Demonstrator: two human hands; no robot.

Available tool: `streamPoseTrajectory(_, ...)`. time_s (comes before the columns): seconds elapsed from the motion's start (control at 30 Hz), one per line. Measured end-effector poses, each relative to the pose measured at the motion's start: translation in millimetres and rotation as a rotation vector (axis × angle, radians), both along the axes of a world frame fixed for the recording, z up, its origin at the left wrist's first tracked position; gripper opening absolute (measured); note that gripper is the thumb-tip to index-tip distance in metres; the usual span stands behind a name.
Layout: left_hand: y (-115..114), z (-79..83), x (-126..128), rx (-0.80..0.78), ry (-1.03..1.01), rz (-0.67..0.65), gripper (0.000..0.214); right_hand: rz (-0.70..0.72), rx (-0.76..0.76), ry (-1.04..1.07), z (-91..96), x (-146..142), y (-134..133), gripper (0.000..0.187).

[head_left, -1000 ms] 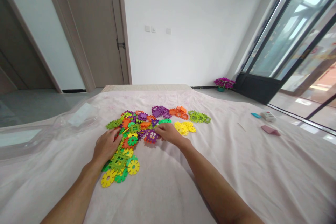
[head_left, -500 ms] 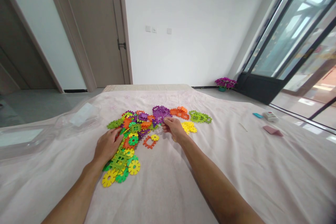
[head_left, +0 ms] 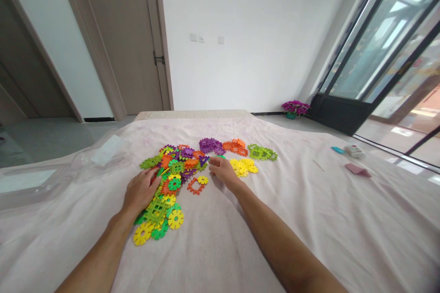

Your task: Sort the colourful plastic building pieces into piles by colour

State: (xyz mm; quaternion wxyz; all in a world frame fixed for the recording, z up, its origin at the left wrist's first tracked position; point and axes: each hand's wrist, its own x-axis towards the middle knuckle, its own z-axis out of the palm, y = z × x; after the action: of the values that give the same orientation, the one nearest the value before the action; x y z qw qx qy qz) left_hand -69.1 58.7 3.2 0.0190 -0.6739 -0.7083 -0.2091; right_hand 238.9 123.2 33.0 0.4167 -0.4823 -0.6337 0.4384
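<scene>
A heap of coloured plastic interlocking pieces point(head_left: 175, 169) lies on a pale pink sheet point(head_left: 309, 219). My left hand point(head_left: 140, 190) rests flat on the heap's left side, fingers spread over orange and green pieces. My right hand point(head_left: 223, 170) is down on the sheet with its fingers curled over a green piece point(head_left: 220, 157), of which only an edge shows. Sorted little stacks lie beyond it: purple point(head_left: 210, 145), orange point(head_left: 234, 146), light green point(head_left: 261, 152) and yellow point(head_left: 242, 167). An orange frame piece point(head_left: 195, 186) and a small yellow gear point(head_left: 202, 179) lie loose between my hands.
A clear plastic bag point(head_left: 103, 151) lies at the left of the sheet. At the far right sit a blue item point(head_left: 337, 150), a small white box point(head_left: 352, 151) and a dark pink object point(head_left: 357, 170). A pot of purple flowers point(head_left: 294, 108) stands by the glass doors.
My right hand lifted a purple piece, carried it to the purple stack and let it go, then came back down beside the green piece. My left hand has stayed put.
</scene>
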Motion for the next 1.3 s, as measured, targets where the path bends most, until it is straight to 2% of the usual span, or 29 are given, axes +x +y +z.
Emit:
streamPoseTrajectory(0.1, 0, 0.3, 0, 0.005, 0.002, 0.005, 0.052, 0.002, 0.24, -0.354, -6.3, -5, -2, 0.045)
streamPoseTrajectory(0.17, -1, 0.6, 1, 0.001, 0.0, 0.001, 0.052, 0.031, 0.351, -0.515, -6.5, -11, -6, 0.05)
streamPoseTrajectory(0.27, -1, 0.7, 1, -0.003, -0.005, -0.002, 0.053, 0.075, 0.42, -0.686, -3.9, -19, -13, 0.051)
streamPoseTrajectory(0.4, 0, -0.2, 0, 0.004, -0.005, -0.01, 0.053, 0.064, 0.46, -0.83, -1.1, -26, -19, 0.044)
streamPoseTrajectory(0.57, 0, -1.1, 0, 0.024, -0.01, -0.011, 0.052, 0.055, 0.522, -0.908, -1.2, -27, -21, 0.044)
streamPoseTrajectory(0.7, 0, -1.3, 0, 0.031, -0.02, -0.011, 0.053, 0.08, 0.547, -0.923, 0.0, -26, -22, 0.035)
streamPoseTrajectory(0.83, 1, -2.5, 0, 0.023, -0.016, -0.005, 0.052, 0.096, 0.576, -0.855, -1.0, -24, -22, 0.027)
streamPoseTrajectory(0.97, 2, -4.4, -1, 0.029, -0.015, -0.004, 0.051, 0.081, 0.559, -0.765, -6.0, -22, -20, 0.028)
streamPoseTrajectory(1.1, 0, -3.4, 0, 0.031, -0.045, 0.003, 0.052, -0.005, 0.614, -0.733, -10.2, -22, -19, 0.028)
streamPoseTrajectory(1.2, -3, -1.0, 8, 0.062, -0.085, 0.051, 0.054, -0.023, 0.63, -0.758, -11.4, -26, -21, 0.03)
streamPoseTrajectory(1.3, -5, -0.2, 23, 0.105, -0.16, 0.147, 0.058, 0.061, 0.642, -0.802, -10.7, -29, -25, 0.029)
